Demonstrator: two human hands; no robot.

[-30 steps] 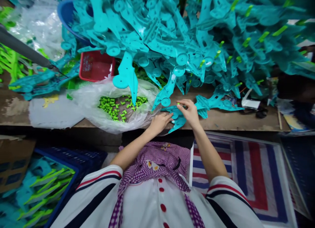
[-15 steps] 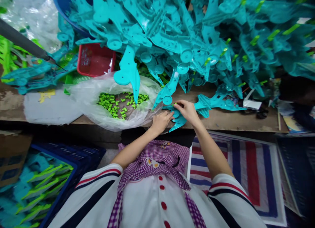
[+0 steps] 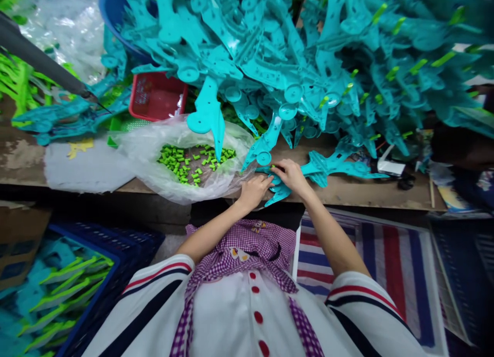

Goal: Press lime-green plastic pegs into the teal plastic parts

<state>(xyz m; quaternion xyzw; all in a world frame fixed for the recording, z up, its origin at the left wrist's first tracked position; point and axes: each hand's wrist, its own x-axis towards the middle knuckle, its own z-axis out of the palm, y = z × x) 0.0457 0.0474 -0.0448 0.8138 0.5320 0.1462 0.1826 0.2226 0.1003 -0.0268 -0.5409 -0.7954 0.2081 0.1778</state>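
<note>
A teal plastic toy part lies along the front edge of the bench, its pointed left end under both hands. My left hand is closed on that end, fingertips on the teal plastic. From the other side, my right hand pinches a small green plastic piece against the part; only a speck of green shows at the fingertips. Just left of my hands, an open clear plastic bag holds many small green pieces. Another teal part hangs down close above my fingers.
A large heap of teal parts rises behind my hands. Left of it are a red basket, a blue tub and a dark electric screwdriver. A blue crate stands below left, a striped sheet below right.
The view has shifted slightly, so the bench's left side sits further right. My right fingertips are slightly lower on the teal part; my left hand stays on it.
</note>
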